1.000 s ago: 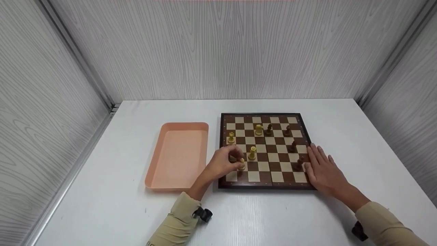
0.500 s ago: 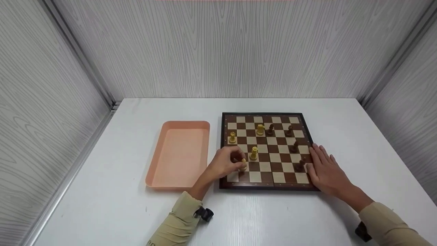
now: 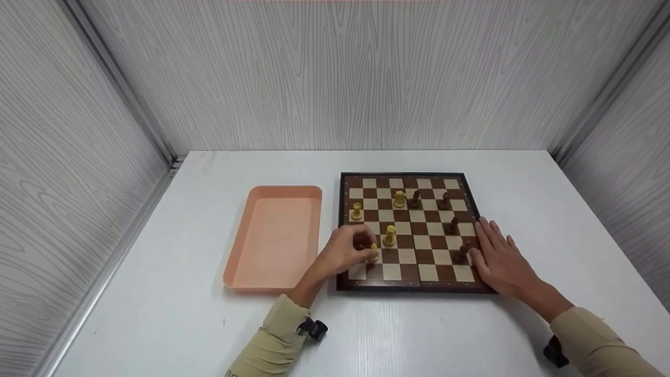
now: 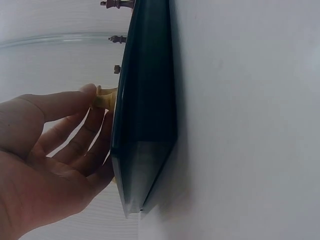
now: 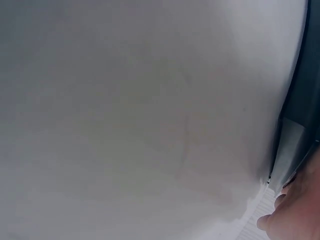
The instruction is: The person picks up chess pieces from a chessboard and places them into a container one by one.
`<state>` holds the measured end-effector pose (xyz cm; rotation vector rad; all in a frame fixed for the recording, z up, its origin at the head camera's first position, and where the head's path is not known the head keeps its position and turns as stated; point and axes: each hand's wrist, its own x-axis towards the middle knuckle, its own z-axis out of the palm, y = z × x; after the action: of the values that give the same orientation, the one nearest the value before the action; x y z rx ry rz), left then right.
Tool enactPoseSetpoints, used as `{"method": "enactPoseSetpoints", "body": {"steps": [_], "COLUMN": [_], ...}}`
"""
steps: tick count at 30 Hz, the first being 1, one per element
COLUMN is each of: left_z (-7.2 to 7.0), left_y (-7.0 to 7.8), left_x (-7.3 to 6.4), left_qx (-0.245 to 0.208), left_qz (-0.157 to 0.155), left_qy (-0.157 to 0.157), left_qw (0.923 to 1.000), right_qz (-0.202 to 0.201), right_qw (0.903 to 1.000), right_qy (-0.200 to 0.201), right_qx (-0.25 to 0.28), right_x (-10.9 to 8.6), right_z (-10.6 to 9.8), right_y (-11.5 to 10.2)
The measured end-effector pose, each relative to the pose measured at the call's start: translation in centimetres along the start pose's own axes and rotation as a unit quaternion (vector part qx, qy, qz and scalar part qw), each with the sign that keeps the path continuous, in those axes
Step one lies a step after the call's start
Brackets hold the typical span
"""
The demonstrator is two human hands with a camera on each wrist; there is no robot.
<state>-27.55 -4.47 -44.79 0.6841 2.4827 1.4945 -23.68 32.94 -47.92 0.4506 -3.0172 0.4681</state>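
The small yellow pc (image 3: pixel 373 257) is by the near L corner of the board (image 3: pixel 378 287). The L hand (image 3: pixel 343 251) pinches it w/ thumb & fingers. Just past it: a tall yellow pc (image 3: pixel 389 237); 2 more yellow pcs (image 3: pixel 357 212) farther back. 4 dark pcs (image 3: pixel 452 226) on the R half. The R hand (image 3: pixel 505 269), fingers straight, touches the board's R edge. Pink tray (image 3: pixel 272 235) L of the board, same white table (image 3: pixel 387 335).

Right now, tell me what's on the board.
Three yellow pieces and four dark pieces stand on the board. The left hand pinches a fourth yellow piece and hides some squares beside it.
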Motion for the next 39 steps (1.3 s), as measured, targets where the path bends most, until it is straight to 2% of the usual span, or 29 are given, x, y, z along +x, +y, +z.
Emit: {"method": "enactPoseSetpoints", "body": {"steps": [6, 10, 17, 24, 31, 39], "left_z": [-0.5, -1.7, -3.8, -5.2, -7.0, -8.9], "left_y": [0.4, 1.0, 1.5, 1.9, 2.2, 1.6], "left_x": [-0.3, -0.6, -1.1, -1.8, -1.9, -2.2], "left_qx": [-0.025, -0.048, -0.057, -0.074, -0.075, -0.078], "left_qz": [0.008, 0.018, 0.044, 0.057, 0.049, 0.056], "left_qy": [0.036, 0.062, 0.090, 0.131, 0.150, 0.169], "left_qw": [0.9990, 0.9967, 0.9933, 0.9870, 0.9846, 0.9809], "right_qz": [0.004, 0.001, -0.002, -0.006, -0.003, 0.006], "right_qw": [0.9999, 0.9999, 1.0000, 1.0000, 1.0000, 0.9999], "right_qy": [-0.010, -0.010, -0.007, -0.005, 0.000, -0.010], "right_qx": [0.003, -0.001, 0.000, -0.001, 0.001, 0.005], "right_x": [0.2, 0.5, 0.9, 0.6, 0.2, 0.2], "right_z": [0.2, 0.2, 0.3, 0.7, 0.5, 0.2], "right_y": [0.1, 0.1, -0.2, -0.3, 0.0, 0.1]}}
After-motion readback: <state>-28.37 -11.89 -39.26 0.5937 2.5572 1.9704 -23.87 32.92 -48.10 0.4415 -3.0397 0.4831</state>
